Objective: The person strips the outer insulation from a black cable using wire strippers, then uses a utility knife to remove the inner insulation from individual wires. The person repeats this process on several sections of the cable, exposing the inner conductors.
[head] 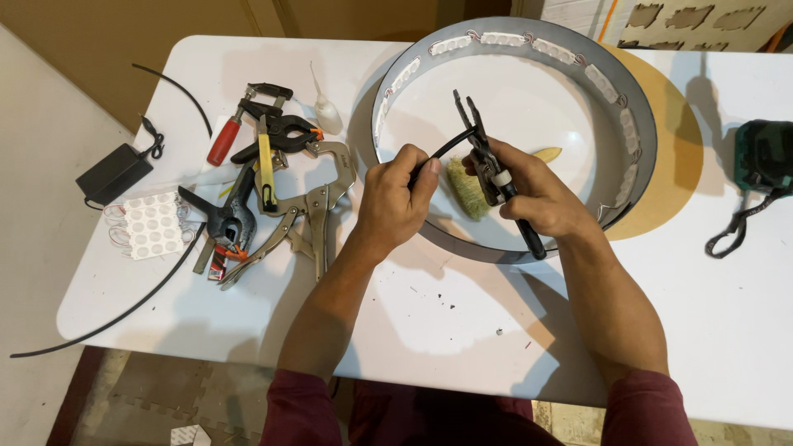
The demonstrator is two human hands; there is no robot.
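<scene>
Our left hand (392,198) pinches a thin black cable (446,149); our right hand (537,194) grips black-handled metal pliers (487,161), clamped on it, over the round metal ring frame (636,124).

left hand (395,198) feeds black cable (446,150) into right hand's (541,194) pliers (489,165).

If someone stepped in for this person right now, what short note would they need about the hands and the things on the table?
Left hand: pinches the thin black cable and feeds its end toward the tool.
Right hand: grips the black-handled pliers, whose tips point up over the large round metal ring.
The ring lies on the white table, white light modules lining its inner wall; a yellow-green fibrous pad lies inside.
Left of it: a pile of clamps and locking pliers, a small glue bottle, loose white modules, a black power adapter.
Done: modules line the far wall. Left: the cable is not yet joined to anything.
</scene>
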